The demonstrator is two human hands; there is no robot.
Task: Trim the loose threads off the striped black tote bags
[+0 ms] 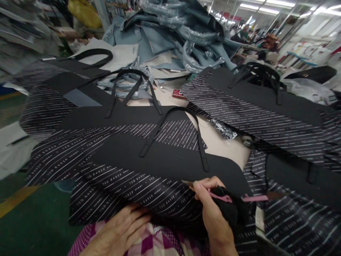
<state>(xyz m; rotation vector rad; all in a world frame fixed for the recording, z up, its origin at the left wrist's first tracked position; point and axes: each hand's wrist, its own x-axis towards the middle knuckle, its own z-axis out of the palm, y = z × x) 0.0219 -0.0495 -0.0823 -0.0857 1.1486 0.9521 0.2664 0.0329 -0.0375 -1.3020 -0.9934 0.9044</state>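
Note:
A black bag piece [170, 160] with two-tone surface lies before me, plain at the top with a thin strap handle [197, 121] and striped white lettering below. My right hand [210, 202] pinches a pink-handled pointed tool [220, 196], its narrow tip resting near the seam between plain and lettered parts. Whether it is a pair of small scissors I cannot tell. Dark bunched cloth [233, 211] sits against that hand. My left hand [128, 224] has its fingers stretched out flat at the lower edge of the bag piece, fingertips partly in shadow.
Similar lettered bag pieces lie behind [119, 117] and to the right [255, 99], some with handles standing up. A small red patterned object [178, 93] and crumpled clear plastic [223, 128] lie on the pale tabletop [221, 142]. Grey-blue plastic-wrapped pieces [165, 39] are heaped at the back.

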